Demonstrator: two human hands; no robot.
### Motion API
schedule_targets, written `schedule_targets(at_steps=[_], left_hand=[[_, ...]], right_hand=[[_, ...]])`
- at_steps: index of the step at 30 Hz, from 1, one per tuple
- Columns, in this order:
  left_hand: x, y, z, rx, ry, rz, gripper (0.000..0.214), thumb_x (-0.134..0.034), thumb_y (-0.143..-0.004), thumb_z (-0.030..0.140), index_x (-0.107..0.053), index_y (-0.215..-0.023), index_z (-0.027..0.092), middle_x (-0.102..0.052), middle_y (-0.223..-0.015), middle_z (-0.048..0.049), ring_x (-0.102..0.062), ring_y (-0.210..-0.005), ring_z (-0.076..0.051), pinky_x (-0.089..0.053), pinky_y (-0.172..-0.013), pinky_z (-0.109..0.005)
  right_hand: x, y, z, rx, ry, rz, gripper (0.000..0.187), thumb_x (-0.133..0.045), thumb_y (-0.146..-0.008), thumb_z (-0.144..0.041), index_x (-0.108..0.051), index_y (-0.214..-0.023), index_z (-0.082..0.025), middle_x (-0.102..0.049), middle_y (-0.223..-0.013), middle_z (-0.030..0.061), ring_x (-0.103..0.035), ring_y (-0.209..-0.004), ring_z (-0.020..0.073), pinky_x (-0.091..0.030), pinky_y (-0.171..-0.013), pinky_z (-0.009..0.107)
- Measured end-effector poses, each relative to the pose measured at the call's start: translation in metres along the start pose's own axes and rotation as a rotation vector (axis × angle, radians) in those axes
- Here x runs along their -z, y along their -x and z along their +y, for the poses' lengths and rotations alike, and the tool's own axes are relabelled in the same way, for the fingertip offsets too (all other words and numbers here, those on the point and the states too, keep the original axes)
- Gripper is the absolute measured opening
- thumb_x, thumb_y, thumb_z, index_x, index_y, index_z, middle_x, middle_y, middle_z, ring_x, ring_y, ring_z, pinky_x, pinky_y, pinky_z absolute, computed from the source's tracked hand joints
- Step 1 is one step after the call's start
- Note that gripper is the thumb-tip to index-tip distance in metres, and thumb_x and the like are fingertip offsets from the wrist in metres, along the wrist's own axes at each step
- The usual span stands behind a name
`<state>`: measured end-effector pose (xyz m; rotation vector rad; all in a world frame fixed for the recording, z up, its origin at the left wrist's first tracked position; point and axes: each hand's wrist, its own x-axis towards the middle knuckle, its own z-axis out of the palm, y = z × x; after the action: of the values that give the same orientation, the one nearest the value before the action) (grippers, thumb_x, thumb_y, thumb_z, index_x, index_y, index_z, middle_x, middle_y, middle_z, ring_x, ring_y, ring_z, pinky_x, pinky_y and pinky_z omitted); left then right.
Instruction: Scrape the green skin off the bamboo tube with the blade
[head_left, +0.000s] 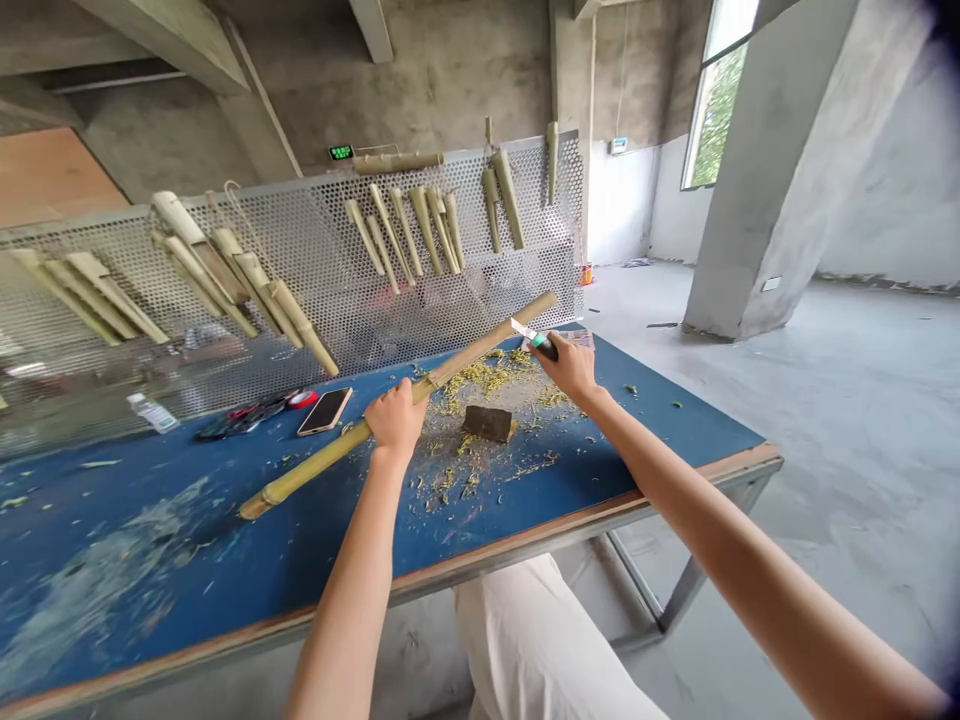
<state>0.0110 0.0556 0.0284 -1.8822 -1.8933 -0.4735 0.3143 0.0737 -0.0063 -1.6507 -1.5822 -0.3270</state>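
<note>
A long bamboo pole (pixel 472 352) slants across the blue table, its lower left end at the tabletop and its far right end raised. My left hand (pixel 396 415) is wrapped round the pole near its middle. In my right hand (pixel 571 366) is a utility knife (pixel 541 344) with a dark and green handle, its blade pointing up and left, close to the pole's upper part. Whether the blade touches the bamboo I cannot tell. Below the pole lies a dark brown block (pixel 487 423) among yellow-green shavings (pixel 480 385).
On the blue table (pixel 187 600) lie a phone (pixel 325 411), a roll of red tape (pixel 303 399), dark tools (pixel 247 416) and a small clear bottle (pixel 154 412). Behind stands a perforated metal panel (pixel 315 230) hung with several bamboo pieces (pixel 386 235). A concrete pillar (pixel 772 170) rises at right.
</note>
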Motion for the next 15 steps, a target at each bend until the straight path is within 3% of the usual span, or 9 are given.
schedule_targets(at_steps=[7, 15], left_hand=[[-0.0009, -0.0016, -0.0012, -0.008, -0.014, 0.001, 0.034, -0.046, -0.096, 0.042, -0.066, -0.106, 0.017, -0.075, -0.100, -0.0189, -0.071, -0.092, -0.034, -0.043, -0.072, -0.035], [0.0027, 0.0004, -0.0014, 0.022, -0.028, -0.030, 0.038, -0.046, -0.094, 0.047, -0.069, -0.100, 0.017, -0.074, -0.096, -0.0202, -0.071, -0.092, -0.035, -0.045, -0.073, -0.038]], right_hand=[[-0.0027, -0.0045, 0.0108, -0.124, -0.120, -0.059, 0.046, -0.028, -0.103, -0.056, -0.054, -0.104, -0.019, -0.067, -0.082, 0.0107, -0.057, -0.064, 0.0222, -0.026, -0.057, 0.029], [-0.0075, 0.0001, 0.0084, 0.031, -0.083, -0.238, 0.044, -0.029, -0.103, -0.056, -0.054, -0.101, -0.020, -0.066, -0.077, 0.0086, -0.055, -0.061, 0.0214, -0.027, -0.057, 0.029]])
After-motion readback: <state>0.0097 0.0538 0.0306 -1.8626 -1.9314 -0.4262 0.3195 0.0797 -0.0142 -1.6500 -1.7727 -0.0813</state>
